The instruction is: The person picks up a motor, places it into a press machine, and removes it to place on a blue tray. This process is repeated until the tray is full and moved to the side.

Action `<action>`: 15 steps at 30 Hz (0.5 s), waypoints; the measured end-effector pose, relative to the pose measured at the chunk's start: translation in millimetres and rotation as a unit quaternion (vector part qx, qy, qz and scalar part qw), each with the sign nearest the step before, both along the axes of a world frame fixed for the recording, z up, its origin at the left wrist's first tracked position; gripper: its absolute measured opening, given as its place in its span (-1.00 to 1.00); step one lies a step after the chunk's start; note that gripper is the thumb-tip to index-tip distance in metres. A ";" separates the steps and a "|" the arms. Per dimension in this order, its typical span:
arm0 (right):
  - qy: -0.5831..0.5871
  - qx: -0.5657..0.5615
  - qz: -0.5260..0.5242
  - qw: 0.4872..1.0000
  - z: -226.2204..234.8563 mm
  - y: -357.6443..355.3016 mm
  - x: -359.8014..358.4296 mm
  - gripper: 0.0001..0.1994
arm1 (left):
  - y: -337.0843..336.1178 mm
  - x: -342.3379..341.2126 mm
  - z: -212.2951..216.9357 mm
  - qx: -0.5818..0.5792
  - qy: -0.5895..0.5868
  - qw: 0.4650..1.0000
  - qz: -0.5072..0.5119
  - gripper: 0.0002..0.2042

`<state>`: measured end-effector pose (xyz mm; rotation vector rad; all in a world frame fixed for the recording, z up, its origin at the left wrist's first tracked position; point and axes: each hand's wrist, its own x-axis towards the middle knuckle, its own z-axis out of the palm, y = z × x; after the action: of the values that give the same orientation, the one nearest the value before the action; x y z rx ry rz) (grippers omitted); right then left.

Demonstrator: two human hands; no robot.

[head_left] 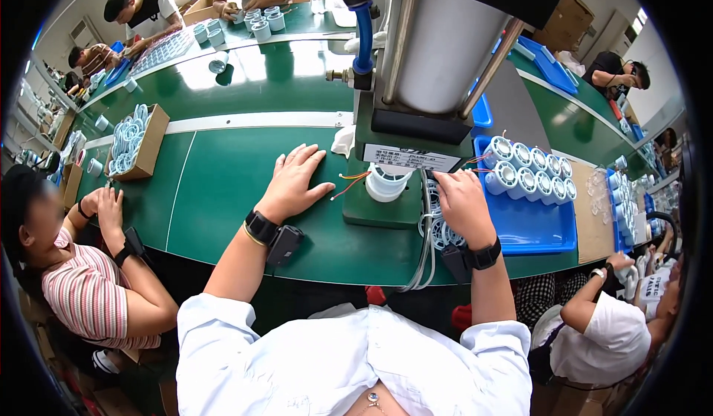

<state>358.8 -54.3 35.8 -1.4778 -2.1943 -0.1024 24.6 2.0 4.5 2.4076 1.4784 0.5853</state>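
Observation:
A pneumatic press [422, 134] stands in front of me on the green table. A white cylindrical housing [388, 186] sits upright on its green base [380, 212], below the press head. Red, yellow and green wires [349, 186] stick out of it to the left. My left hand [295, 184] is open, fingers spread, left of the wires and apart from the housing. My right hand [462, 201] is beside the press, with fingers stretched toward its right side; nothing shows in them. Light grey rings [443, 232] lie under and beside the right hand, next to grey cables [427, 256].
A blue tray [538, 241] on the right holds rows of white housings [523, 167]. A cardboard box [154, 145] of pale rings stands at the left. Co-workers sit close on both sides and across the table. A blue air hose [363, 41] runs along the press.

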 end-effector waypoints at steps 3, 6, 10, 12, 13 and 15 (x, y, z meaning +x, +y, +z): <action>-0.007 -0.003 0.007 1.000 -0.2 2.1 1.1 -0.75 | -0.9 11.0 2.1 -0.008 0.065 0.998 -0.016 -0.31; -0.012 -0.007 0.002 1.000 4.9 5.1 -1.1 -0.77 | -2.6 11.2 2.1 -0.017 0.069 0.997 -0.012 -0.32; 0.069 -0.061 0.072 0.993 36.3 11.4 -21.9 -0.72 | 0.1 6.3 0.0 -0.016 0.072 0.997 -0.019 -0.32; 0.129 -0.117 0.110 0.979 52.3 11.7 -42.0 -0.63 | 1.0 2.7 -6.0 -0.009 0.071 0.997 -0.021 -0.32; 0.149 -0.145 0.105 0.972 57.0 9.7 -52.1 -0.58 | 3.9 5.5 -8.8 -0.001 0.067 0.997 -0.031 -0.33; 0.165 -0.169 0.107 0.966 55.5 16.8 -65.5 -0.57 | 7.6 5.9 -11.2 0.010 0.063 0.996 -0.057 -0.33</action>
<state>293.3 -37.5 91.3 -1.2969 -2.1431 0.5769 30.5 9.5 -6.7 2.5666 1.3763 0.4331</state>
